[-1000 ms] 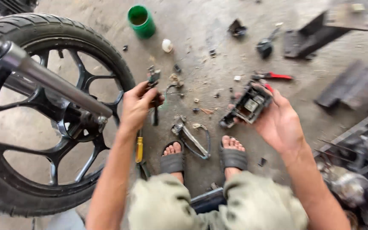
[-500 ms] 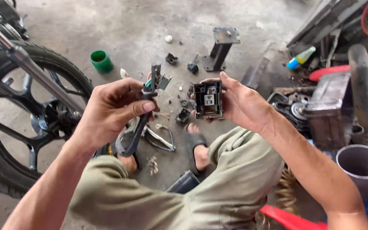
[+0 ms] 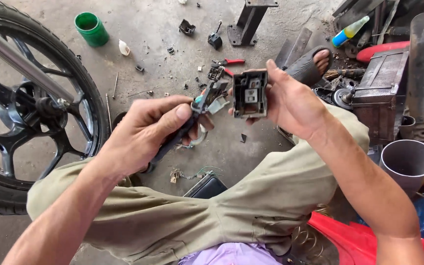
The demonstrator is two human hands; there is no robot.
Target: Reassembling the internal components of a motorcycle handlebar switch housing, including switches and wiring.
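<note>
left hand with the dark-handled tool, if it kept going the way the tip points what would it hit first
Probably the black switch housing held in the right hand. The left hand aims its tool up and to the right, tip close beside the housing, though depth between them is unclear.

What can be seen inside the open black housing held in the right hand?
Inside the black housing, gripped by the right hand, sit small pale square parts against dark walls. Its back is covered by the palm and cannot be seen.
</note>
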